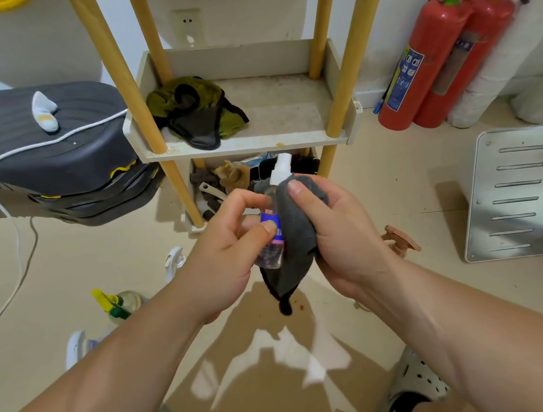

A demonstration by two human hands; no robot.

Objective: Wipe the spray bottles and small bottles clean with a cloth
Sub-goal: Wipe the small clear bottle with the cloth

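My left hand (230,245) grips a small clear spray bottle (273,240) with a blue label and a white spray top, held upright in front of the shelf. My right hand (332,232) holds a dark grey cloth (296,237) pressed round the bottle's right side, thumb on top; the cloth's tail hangs down. On the floor at the left lie a spray bottle with a yellow and green trigger (117,304) and a white bottle (75,349). A brownish spray trigger (402,240) shows behind my right wrist.
A white shelf unit with wooden posts (248,143) stands ahead, with dark green cloth (197,112) on its shelf and clutter below. Two red fire extinguishers (440,55) lean at the right wall. A perforated metal panel (520,193) lies right. A grey case (49,155) and white cable sit left.
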